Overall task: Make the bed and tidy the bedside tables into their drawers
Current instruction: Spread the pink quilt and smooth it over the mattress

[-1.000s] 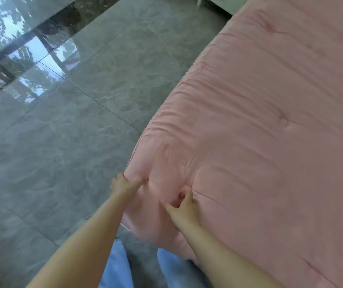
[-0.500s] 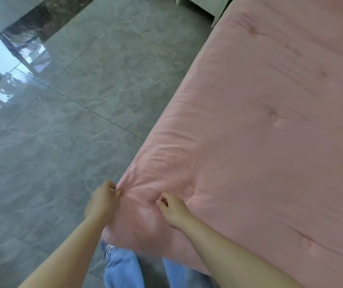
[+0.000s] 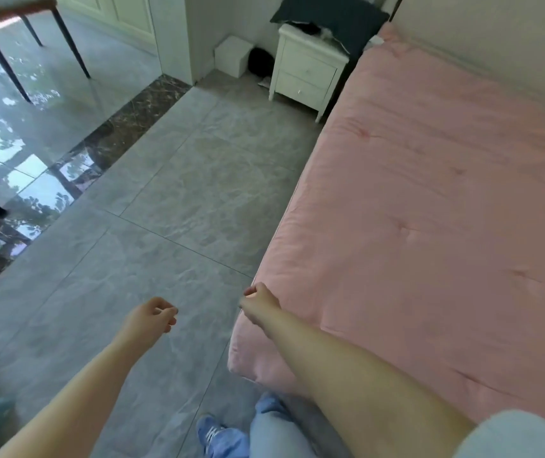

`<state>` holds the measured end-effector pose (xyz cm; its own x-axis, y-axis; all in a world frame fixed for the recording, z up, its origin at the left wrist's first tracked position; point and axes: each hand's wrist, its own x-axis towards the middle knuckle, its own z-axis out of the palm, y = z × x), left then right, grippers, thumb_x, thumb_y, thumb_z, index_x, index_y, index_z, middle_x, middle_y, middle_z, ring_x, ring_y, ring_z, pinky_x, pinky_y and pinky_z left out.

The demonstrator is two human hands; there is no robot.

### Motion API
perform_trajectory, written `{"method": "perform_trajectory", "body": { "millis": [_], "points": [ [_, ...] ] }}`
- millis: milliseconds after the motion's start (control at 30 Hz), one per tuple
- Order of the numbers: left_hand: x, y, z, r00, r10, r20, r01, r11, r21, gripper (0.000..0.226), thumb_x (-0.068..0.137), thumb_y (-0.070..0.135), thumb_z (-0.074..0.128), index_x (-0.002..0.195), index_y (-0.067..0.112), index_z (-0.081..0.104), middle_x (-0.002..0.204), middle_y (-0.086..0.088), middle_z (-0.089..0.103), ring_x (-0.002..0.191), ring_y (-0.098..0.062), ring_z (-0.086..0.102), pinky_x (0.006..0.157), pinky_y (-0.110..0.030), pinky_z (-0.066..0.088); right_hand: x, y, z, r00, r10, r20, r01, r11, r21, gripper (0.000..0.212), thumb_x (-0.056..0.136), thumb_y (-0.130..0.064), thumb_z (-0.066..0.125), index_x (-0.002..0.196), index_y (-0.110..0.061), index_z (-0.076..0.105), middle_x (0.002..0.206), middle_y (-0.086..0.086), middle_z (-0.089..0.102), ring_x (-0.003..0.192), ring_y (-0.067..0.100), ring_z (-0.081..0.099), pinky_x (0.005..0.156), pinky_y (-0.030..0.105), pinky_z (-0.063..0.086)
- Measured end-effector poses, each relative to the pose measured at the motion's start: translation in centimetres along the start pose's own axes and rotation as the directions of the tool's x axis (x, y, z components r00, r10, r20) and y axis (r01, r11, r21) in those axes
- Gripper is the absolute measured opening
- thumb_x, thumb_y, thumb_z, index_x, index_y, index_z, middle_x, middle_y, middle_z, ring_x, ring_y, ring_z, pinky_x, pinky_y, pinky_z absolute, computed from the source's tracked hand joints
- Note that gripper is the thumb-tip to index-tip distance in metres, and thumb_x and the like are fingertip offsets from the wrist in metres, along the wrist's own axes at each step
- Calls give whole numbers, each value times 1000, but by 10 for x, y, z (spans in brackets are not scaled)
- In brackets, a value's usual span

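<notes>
I am standing at the corner of the bed, looking along its left side toward the head. My right hand (image 3: 259, 297) is resting at the edge of the pink quilt (image 3: 429, 209), fingers curled over near the hem, though from this angle I cannot tell whether they are actually pinching the fabric or only touching it. My left hand (image 3: 152, 317) is hanging in the air over the grey tiled floor (image 3: 172, 200), well apart from the bed, its fingers loosely curled and holding nothing. The quilt is lying spread flat across the whole bed, its near corner drooping over the edge just beside my legs, with faint creases running along its left border. At the far end, just beside the bed, the white bedside table (image 3: 307, 72) is standing with both of its drawers closed; a dark cushion (image 3: 333, 19) is sitting on its tabletop, leaning toward the wall, with something small and blurred beside it. A white box (image 3: 231, 59) and a dark object (image 3: 259, 61) are lying on the floor to the left of the table. My blue shoe (image 3: 211, 433) is showing at the bottom.
</notes>
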<state>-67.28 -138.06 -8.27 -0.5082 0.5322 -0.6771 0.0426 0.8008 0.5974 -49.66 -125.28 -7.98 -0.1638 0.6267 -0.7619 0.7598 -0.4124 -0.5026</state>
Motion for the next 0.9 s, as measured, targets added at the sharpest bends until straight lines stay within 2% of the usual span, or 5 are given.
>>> {"method": "perform_trajectory", "body": {
  "millis": [167,433,567,667,900],
  "points": [
    [-16,65,-25,996,16,91,-11,999,-52,11,94,16,57,93,8,65,88,-10,69,75,-22,62,64,-27,45,-12,-47,-43,992,-69,-110,77,995,71,33,83,-20,58,116,-20,55,110,1,54,92,20,53,78,25,43],
    [32,171,-41,982,96,165,-98,995,-1,14,95,18,56,100,10,67,102,-6,65,78,-20,63,64,-26,46,46,-118,-79,961,-2,-276,66,973,219,26,77,-16,64,100,-22,54,98,-2,57,89,18,53,79,23,45],
    [69,232,-48,974,119,191,-124,992,17,13,97,15,53,95,11,66,96,-5,66,72,-17,61,62,-25,45,86,-158,-94,942,20,-336,82,954,288,26,78,-15,63,103,-19,56,103,1,63,92,21,59,73,22,44],
    [99,275,-52,962,135,237,-149,988,42,14,97,15,53,97,9,65,96,-7,68,71,-16,60,63,-24,44,115,-182,-98,910,23,-415,112,948,298,24,76,-12,64,96,-20,54,101,2,65,99,23,64,81,28,51],
    [154,342,-63,935,173,311,-190,982,25,16,97,15,52,102,7,65,98,-7,69,77,-19,63,67,-26,47,155,-229,-119,842,88,-532,98,946,310,20,75,-10,60,93,-17,57,101,7,66,92,27,63,75,32,52]
  ]
}}
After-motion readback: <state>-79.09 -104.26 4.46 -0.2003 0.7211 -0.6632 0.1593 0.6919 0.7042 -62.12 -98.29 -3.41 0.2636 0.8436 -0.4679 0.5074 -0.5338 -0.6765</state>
